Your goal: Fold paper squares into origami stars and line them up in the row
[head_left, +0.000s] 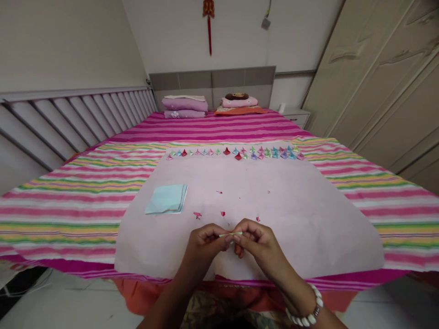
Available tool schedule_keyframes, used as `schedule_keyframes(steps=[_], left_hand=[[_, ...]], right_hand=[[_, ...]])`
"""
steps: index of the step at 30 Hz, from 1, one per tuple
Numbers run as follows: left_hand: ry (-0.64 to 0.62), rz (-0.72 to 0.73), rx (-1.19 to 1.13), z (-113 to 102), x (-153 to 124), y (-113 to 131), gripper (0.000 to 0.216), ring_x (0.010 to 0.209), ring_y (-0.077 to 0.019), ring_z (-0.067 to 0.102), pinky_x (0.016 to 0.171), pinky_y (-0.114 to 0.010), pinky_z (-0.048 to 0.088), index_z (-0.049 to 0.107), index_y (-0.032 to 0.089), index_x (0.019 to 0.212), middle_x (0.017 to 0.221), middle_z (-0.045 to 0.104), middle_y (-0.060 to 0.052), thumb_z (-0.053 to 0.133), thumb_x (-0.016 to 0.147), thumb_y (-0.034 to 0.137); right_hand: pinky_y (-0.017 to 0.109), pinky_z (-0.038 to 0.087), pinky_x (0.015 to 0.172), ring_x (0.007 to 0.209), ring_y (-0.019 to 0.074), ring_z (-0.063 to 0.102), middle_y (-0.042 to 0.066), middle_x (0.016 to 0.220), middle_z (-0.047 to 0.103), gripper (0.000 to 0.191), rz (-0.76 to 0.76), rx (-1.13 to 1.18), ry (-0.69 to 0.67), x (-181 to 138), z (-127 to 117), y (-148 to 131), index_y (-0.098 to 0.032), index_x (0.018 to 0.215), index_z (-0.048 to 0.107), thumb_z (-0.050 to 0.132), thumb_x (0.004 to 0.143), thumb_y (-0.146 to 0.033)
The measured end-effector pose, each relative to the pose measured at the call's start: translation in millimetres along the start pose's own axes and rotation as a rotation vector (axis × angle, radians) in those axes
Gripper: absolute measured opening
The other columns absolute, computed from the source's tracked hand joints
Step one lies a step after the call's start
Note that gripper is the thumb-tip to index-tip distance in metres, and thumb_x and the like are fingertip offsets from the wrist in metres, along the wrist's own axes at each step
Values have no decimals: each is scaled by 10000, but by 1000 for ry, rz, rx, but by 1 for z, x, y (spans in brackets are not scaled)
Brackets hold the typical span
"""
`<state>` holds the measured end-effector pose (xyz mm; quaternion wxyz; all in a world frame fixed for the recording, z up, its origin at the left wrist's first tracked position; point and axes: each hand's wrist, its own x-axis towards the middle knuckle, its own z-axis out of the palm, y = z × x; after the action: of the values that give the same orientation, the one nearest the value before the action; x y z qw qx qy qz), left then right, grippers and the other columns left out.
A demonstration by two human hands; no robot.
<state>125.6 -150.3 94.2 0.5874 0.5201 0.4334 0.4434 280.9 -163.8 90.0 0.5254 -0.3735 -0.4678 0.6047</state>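
Both hands meet over the near part of a pale sheet [291, 237]. Between their fingertips is a small folded piece of pale green paper [236, 233], mostly covered by the fingers. My left hand [207, 240] pinches its left end with thumb and forefinger. The right end is pinched by my right hand [255, 237], whose wrist wears a white bracelet. Small red scraps [197, 214] lie on the sheet just beyond the hands. A stack of light blue paper squares [166, 198] rests to the left.
Several small folded paper shapes [227, 151] in many colours line the sheet's far edge. Beneath it is a bed with a striped cover [377, 201]. Folded bedding [185, 105] and pillows [239, 102] sit by the headboard. A rail [85, 98] runs along the left, wardrobe doors [370, 68] along the right.
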Motion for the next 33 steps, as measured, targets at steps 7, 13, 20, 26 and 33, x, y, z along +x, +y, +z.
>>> schedule_keyframes(steps=[7,13,20,26,33], left_hand=[[33,9,1,-1,3,-9,199,590,-130,556,609,-246,426,699,159,647,559,626,-2,679,748,330],[85,-78,-145,5,8,-19,286,526,-96,484,560,-222,367,644,145,581,503,573,16,691,717,393],[80,-246,-214,10,21,-30,338,517,-92,484,534,-217,360,614,128,595,523,568,3,684,693,445],[206,56,127,1,27,-36,218,850,-197,601,713,-296,460,662,163,837,854,654,-65,605,768,362],[20,444,414,-12,40,-48,120,905,-178,593,716,-272,477,697,205,802,917,629,-56,612,766,128]], right_hand=[[234,451,499,481,116,575,9,542,664,171,32,112,11,4,-6,11,-151,722,675,718,751,-314],[220,399,458,433,108,530,2,467,621,209,90,161,92,7,-6,16,-153,640,657,737,711,-333],[211,413,475,483,107,556,-1,535,649,214,168,255,240,18,-10,28,-157,688,690,827,579,-279],[185,430,468,473,87,549,-13,505,621,239,260,339,347,29,-19,31,-140,651,693,857,507,-238],[185,450,482,483,85,554,-8,514,616,229,300,332,325,38,-24,36,-132,624,681,852,509,-231]])
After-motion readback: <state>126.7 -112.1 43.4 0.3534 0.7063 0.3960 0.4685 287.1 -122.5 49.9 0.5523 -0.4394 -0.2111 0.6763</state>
